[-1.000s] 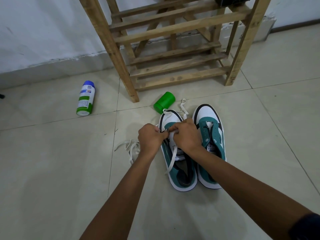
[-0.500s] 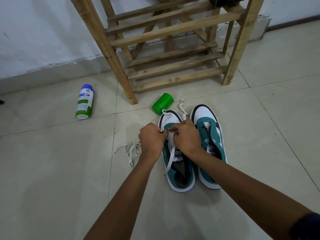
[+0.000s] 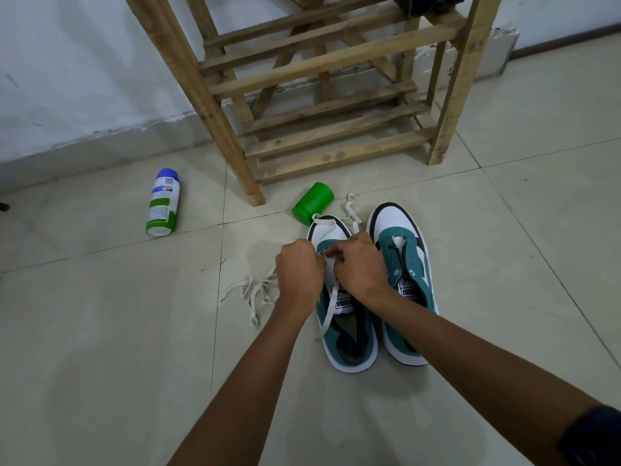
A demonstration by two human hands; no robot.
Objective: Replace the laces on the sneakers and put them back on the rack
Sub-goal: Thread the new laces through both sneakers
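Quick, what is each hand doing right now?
Left hand: fingers curled, pinching the white lace at the left sneaker.
Right hand: also pinching that lace.

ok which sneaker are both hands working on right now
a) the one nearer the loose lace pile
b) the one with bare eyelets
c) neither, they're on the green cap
a: both the left hand and right hand sit over the left sneaker, which lies nearer the loose laces.
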